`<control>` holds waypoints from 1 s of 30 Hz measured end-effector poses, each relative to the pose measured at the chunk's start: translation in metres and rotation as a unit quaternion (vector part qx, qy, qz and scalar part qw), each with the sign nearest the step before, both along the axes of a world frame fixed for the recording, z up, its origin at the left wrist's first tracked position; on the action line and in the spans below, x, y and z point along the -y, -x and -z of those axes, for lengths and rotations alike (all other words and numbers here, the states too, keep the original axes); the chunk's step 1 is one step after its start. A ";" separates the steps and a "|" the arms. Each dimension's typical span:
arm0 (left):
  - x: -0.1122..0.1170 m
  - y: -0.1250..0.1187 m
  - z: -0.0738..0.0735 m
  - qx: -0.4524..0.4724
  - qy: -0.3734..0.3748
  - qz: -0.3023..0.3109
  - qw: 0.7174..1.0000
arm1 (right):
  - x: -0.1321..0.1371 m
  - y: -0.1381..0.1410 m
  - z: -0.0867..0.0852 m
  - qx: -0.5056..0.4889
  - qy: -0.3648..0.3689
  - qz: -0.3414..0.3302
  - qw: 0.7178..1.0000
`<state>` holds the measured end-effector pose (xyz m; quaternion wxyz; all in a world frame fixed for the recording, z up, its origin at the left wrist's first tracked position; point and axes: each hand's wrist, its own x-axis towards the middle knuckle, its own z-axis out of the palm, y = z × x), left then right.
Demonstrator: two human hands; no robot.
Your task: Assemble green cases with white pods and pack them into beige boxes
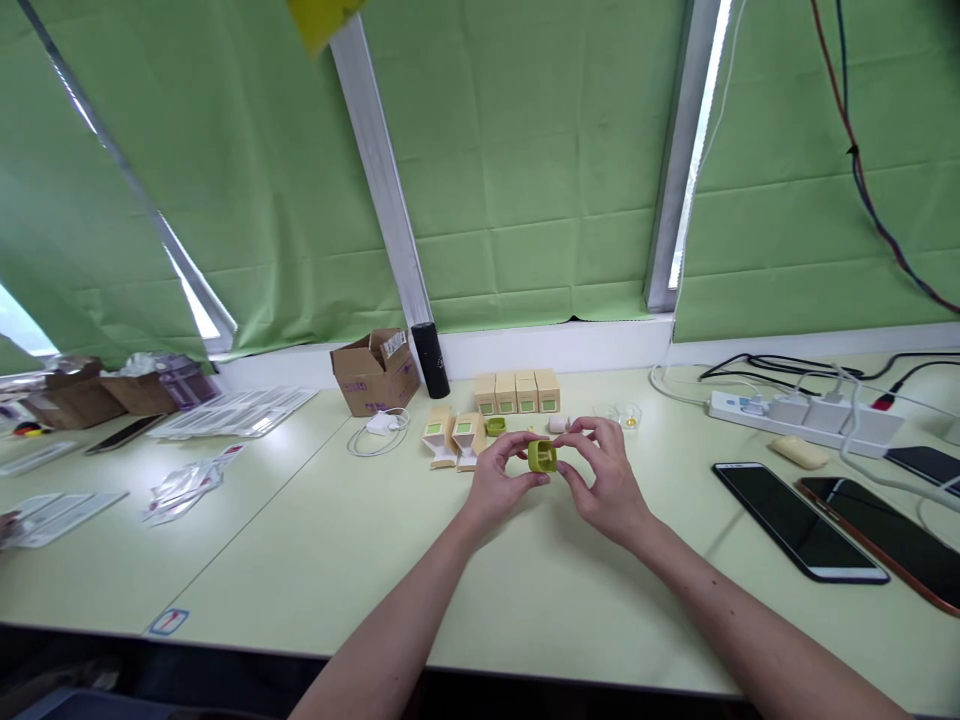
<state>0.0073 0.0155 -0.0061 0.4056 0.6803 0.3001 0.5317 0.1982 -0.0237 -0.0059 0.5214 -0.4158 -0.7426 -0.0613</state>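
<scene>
Between the fingertips of my left hand [504, 470] and my right hand [604, 475] is a small olive-green square case [542, 456], its hollow side facing me. Both hands pinch it at its sides, just above the table. Behind my left hand lies another green piece [496, 427] of similar colour. Two opened kraft boxes [439, 438] stand to the left of it. A small white cylindrical item [559, 425] is behind my right fingers, partly hidden. Farther back is a row of several closed kraft boxes [506, 392] with green labels.
A brown carton [375, 375] and a black cylinder [430, 360] stand at the back. A white charger with cable [385, 423] lies left. At right are a power strip [806, 420] and phones [799, 520]. Part of another person's hand [7, 527] shows at far left.
</scene>
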 end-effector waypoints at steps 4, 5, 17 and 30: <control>0.002 0.000 0.000 0.002 0.007 0.024 1.000 | -0.001 0.000 0.000 0.028 -0.027 0.016 0.999; 0.002 0.000 0.000 -0.001 0.010 0.025 1.000 | -0.001 0.000 -0.001 0.032 -0.037 0.020 0.999; 0.007 -0.003 -0.002 -0.014 0.021 0.040 0.999 | -0.004 0.001 0.004 0.065 -0.077 0.040 0.994; 0.008 -0.004 -0.002 -0.019 0.020 0.035 0.999 | -0.001 0.004 0.001 0.074 -0.071 0.037 0.994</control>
